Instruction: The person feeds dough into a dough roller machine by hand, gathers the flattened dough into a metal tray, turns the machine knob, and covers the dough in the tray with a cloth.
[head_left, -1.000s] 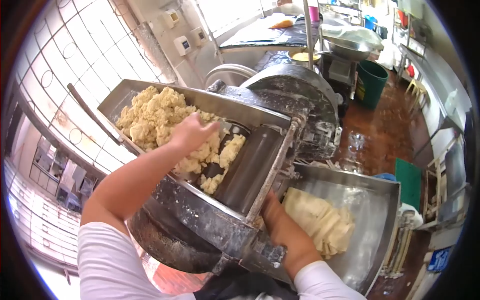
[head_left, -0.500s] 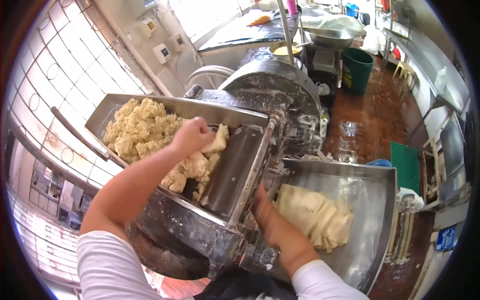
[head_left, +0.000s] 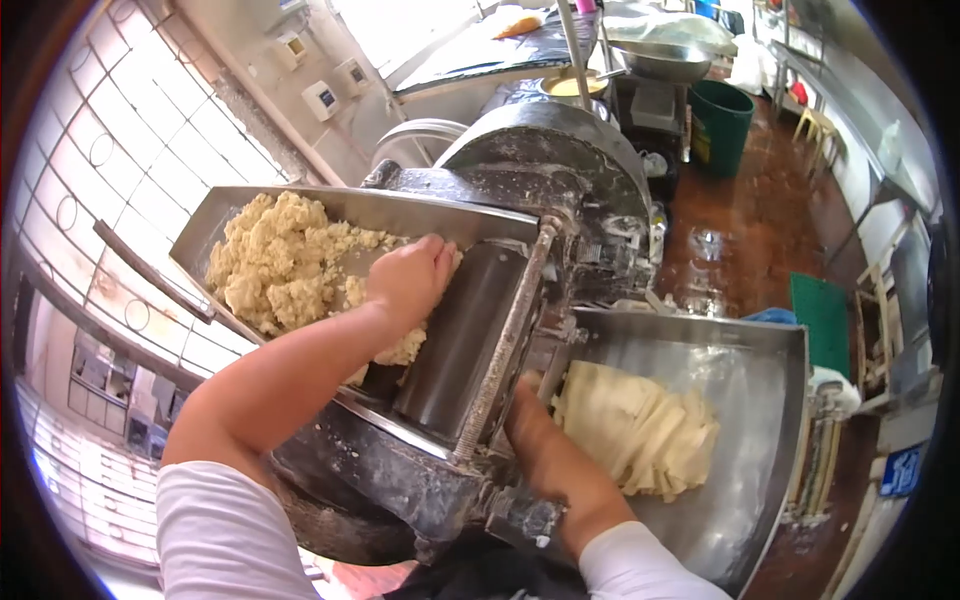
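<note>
My left hand (head_left: 408,282) is closed and presses down on crumbly dough (head_left: 402,350) beside the dark metal roller (head_left: 468,335). Its fingers curl over the dough's edge, and their tips are partly hidden. A larger heap of loose yellowish dough (head_left: 275,255) fills the far left of the metal hopper (head_left: 440,212). Low on the right side of the machine, my right hand (head_left: 525,400) reaches in below the roller's front bar (head_left: 508,340). Its fingers are hidden there. Beside that forearm, a folded sheet of dough (head_left: 635,430) lies in layers in the metal tray (head_left: 745,400).
The machine's big rounded guard (head_left: 550,135) and a wheel (head_left: 415,140) rise behind the hopper. A green bin (head_left: 720,125) stands on the wet reddish floor (head_left: 760,220). A large metal bowl (head_left: 660,62) sits farther back. Barred windows (head_left: 110,130) line the left side.
My left hand has moved right and slightly down, from above the dough onto it near the roller. My right hand remains under the front bar. The view has shifted slightly.
</note>
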